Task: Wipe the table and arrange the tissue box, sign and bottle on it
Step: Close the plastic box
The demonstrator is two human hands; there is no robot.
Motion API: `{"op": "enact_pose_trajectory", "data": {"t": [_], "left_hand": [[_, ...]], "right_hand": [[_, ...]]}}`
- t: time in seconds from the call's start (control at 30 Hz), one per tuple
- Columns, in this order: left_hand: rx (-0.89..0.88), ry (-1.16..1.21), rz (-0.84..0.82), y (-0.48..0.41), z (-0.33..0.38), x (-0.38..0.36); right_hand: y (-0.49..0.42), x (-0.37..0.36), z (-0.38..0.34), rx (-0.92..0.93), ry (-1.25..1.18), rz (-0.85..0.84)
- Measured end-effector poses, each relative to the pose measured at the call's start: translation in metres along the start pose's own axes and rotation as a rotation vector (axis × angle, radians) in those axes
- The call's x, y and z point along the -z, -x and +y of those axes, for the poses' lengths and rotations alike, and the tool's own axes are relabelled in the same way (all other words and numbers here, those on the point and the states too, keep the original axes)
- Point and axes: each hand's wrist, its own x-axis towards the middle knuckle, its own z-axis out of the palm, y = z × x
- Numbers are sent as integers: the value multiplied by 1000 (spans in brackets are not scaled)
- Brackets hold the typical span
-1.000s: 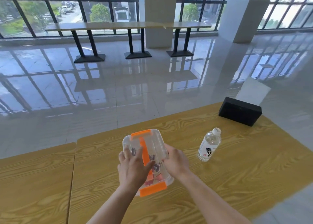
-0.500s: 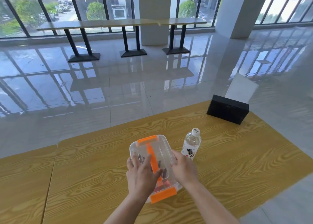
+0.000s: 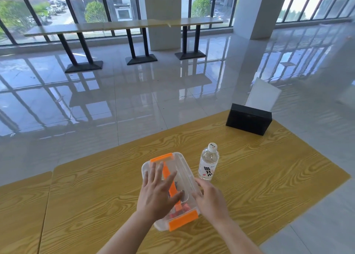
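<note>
The bottle (image 3: 209, 163) is small and clear, with a white cap and a white label printed in dark characters. It stands upright on the wood-grain table (image 3: 278, 167) just past the right hand's (image 3: 210, 199) fingertips. The tissue box (image 3: 248, 119) is a plain black block well beyond the right hand and off to its right, at the table's far edge. The sign (image 3: 263, 95), a blank white sheet, rises right behind the box and leans away.

Between the hands sits a clear container (image 3: 182, 169) with an orange latch at each end and an orange handle (image 3: 166, 172) along the lid. Dark and red items show through its wall. The left hand (image 3: 158, 194) lies flat on the lid, fingers straight and fanned wide across the handle. The right hand is set against the container's right wall with its fingers bent. Whether they grip it cannot be told.

Half a second ago the left hand's fingers lay closer together on the lid, and now they are spread further. A second ago the bottle stood well to the right of the right hand. Now the container is just beside it.
</note>
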Motion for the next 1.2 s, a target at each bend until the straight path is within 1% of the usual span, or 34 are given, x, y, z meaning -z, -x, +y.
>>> {"op": "enact_pose_trajectory", "data": {"t": [0.07,0.13,0.27,0.47,1.2], "left_hand": [[-42,-18,-47,-6,0,-4],[-47,-27,-60,-9,3,-8],[-29,-39,-63,-15,11,-15],[-36,-46,-59,-26,20,-19],[-51,-56,-38,-37,27,-27]], "right_hand": [[2,-1,3,-25,-19,7],[2,-1,4,-42,-11,26],[-1,4,11,-67,12,84],[-7,9,21,-108,16,122],[-12,13,29,-129,28,149]]}}
